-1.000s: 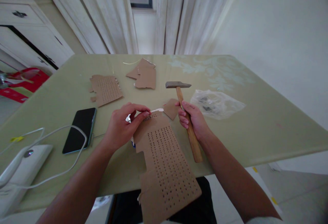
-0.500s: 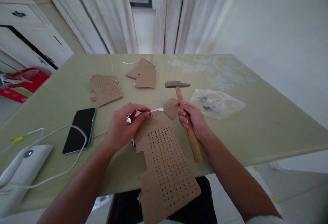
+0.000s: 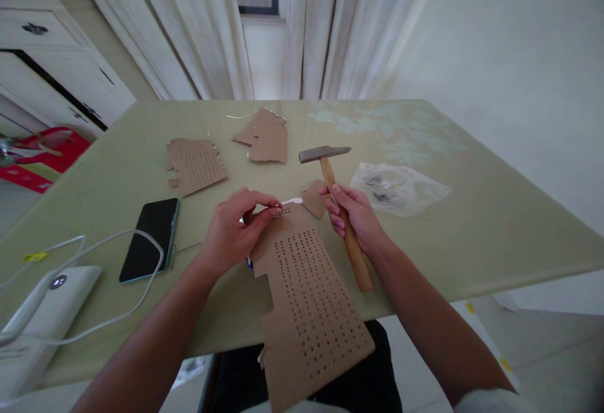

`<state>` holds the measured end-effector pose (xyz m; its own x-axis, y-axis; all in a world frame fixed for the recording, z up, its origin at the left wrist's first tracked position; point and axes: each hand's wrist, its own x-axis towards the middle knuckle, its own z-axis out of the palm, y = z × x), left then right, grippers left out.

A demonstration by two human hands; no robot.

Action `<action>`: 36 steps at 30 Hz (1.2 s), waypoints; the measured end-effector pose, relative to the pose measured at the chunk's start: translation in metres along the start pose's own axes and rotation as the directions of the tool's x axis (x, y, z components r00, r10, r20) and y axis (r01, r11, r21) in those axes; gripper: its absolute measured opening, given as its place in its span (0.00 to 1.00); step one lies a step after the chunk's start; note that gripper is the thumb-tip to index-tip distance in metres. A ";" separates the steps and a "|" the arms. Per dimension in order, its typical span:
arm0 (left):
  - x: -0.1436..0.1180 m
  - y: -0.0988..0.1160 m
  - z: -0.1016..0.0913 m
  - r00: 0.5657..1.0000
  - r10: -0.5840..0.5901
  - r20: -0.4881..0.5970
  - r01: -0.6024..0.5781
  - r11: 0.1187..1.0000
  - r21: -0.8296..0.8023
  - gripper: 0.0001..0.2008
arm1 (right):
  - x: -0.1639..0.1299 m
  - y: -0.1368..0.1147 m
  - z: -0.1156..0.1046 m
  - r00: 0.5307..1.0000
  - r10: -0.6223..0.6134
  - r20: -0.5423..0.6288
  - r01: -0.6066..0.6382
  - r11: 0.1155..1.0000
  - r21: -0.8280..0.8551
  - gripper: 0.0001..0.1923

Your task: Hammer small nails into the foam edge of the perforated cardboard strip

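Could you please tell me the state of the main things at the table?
Hammer, gripped in right hand
Left hand, fingertips together
Long cardboard, punched, overhanging table edge
Left cardboard, punched, ragged-edged
Far cardboard, torn
Phone, screen dark
White cable, looped across phone
Plastic bag, crumpled

Cross-peen hammer (image 3: 353, 250): grey metal head, plain wooden handle; held aslant, head at the far end, tapered peen pointing right. Perforated cardboard sheet (image 3: 311, 293), directly left of it: brown, rows of small holes, left edge notched and ragged, near end projecting past the tabletop (image 3: 448, 243) edge.
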<state>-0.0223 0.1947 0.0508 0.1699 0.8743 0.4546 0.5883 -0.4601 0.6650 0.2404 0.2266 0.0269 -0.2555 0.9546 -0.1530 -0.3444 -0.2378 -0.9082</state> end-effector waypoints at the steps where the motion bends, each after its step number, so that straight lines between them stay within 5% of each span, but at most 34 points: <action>1: 0.000 0.000 0.000 1.000 0.001 0.006 -0.001 1.000 0.001 0.07 | -0.002 -0.001 0.001 1.000 -0.025 0.017 0.026 0.999 -0.038 0.22; 8: 0.004 -0.005 0.003 0.999 -0.005 0.051 0.006 1.000 -0.021 0.09 | -0.031 -0.040 0.010 0.975 -0.133 0.178 0.198 0.881 -0.429 0.19; 16: 0.005 -0.005 0.004 0.997 -0.018 0.076 0.022 0.998 -0.061 0.10 | -0.064 -0.110 0.033 0.925 -0.231 0.303 0.374 0.402 -0.836 0.17; 21: 0.005 -0.007 0.004 0.995 -0.015 0.097 0.020 0.998 -0.057 0.10 | -0.062 -0.120 0.045 0.884 -0.104 0.455 0.466 0.132 -0.875 0.18; 27: 0.005 -0.010 0.006 0.995 0.043 0.092 -0.036 0.996 -0.077 0.09 | -0.066 -0.127 0.050 0.908 -0.158 0.387 0.404 0.093 -0.910 0.19; 33: 0.004 -0.011 0.007 0.995 0.056 0.088 -0.049 0.996 -0.072 0.08 | -0.065 -0.122 0.048 0.914 0.029 0.405 0.406 -0.036 -0.913 0.20; 36: 0.004 -0.013 0.008 0.994 0.066 0.084 -0.057 0.994 -0.095 0.08 | -0.067 -0.124 0.046 0.922 -0.040 0.386 0.386 -0.019 -0.922 0.19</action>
<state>-0.0228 0.2052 0.0388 0.2743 0.8522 0.4456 0.4997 -0.5222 0.6911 0.2587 0.1841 0.1677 -0.5707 0.8199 0.0454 0.7415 0.5382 -0.4007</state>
